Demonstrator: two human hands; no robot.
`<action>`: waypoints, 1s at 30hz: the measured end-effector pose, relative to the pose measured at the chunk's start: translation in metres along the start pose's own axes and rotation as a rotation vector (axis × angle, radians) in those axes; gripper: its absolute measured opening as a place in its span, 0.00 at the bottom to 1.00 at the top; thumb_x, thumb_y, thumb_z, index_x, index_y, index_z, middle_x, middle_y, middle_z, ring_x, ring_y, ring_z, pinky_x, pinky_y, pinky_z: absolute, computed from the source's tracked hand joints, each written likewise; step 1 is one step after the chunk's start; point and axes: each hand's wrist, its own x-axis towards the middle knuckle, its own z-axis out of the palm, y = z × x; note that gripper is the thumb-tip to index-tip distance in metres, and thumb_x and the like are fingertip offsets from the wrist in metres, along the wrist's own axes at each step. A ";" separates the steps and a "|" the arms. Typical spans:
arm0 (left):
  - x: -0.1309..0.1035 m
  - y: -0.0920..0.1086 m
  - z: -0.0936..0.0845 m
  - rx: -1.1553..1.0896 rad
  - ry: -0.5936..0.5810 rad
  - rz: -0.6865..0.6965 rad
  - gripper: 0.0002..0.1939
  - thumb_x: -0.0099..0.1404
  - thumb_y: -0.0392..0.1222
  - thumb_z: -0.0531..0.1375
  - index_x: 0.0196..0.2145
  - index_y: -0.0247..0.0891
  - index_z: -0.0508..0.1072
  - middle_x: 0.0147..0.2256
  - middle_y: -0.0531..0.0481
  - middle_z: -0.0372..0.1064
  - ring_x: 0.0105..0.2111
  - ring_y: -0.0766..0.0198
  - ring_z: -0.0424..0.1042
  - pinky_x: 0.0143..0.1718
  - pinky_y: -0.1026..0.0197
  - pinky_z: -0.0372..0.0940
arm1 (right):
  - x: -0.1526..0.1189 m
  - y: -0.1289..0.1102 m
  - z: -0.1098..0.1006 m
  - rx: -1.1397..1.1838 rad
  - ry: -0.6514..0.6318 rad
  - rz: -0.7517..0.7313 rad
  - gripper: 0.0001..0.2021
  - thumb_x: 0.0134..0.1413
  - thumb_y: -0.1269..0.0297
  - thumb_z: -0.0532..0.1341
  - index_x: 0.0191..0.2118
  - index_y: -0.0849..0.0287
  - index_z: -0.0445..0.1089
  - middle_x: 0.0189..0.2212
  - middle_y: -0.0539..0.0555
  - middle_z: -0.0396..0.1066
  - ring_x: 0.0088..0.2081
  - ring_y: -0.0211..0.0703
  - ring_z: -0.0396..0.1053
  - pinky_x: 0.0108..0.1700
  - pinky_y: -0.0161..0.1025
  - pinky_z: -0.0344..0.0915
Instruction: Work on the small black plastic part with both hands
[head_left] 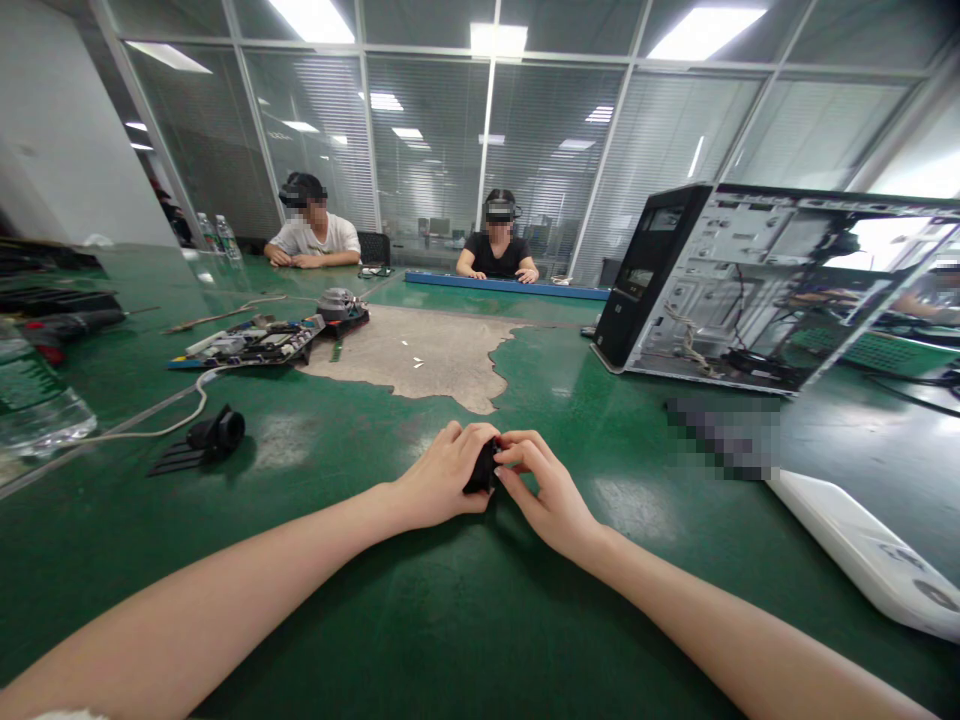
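Note:
My left hand [442, 475] is wrapped round a small black part [481, 470], just above the green table in front of me. Most of that part lies hidden under the fingers, so its exact kind cannot be made out. From the other side, my right hand [551, 495] has its thumb and fingertips pinched on the right edge of the same part. To the left of my hands, a black plastic piece with a round end and long prongs [217, 432] lies on the table.
Farther off lie a circuit board [259, 342] and a brown mat [420, 350]. An opened computer case [750, 290] stands at right, with a white power bank-like block [862, 540] nearer me. A bottle [37, 390] and cable are at left. Two people sit opposite.

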 end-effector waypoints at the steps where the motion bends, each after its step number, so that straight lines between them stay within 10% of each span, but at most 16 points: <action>1: 0.000 0.000 0.000 0.000 -0.001 -0.001 0.28 0.49 0.36 0.58 0.48 0.38 0.53 0.46 0.45 0.59 0.41 0.55 0.60 0.42 0.53 0.56 | 0.000 0.001 0.000 0.007 0.003 0.010 0.06 0.54 0.69 0.53 0.38 0.54 0.61 0.42 0.55 0.60 0.43 0.42 0.64 0.40 0.41 0.69; 30: 0.000 -0.001 0.002 0.008 -0.005 -0.021 0.29 0.49 0.36 0.58 0.48 0.38 0.53 0.46 0.45 0.59 0.39 0.55 0.59 0.41 0.53 0.57 | 0.000 0.004 0.002 0.035 -0.066 0.098 0.13 0.53 0.70 0.53 0.45 0.56 0.57 0.41 0.55 0.59 0.42 0.41 0.63 0.40 0.40 0.69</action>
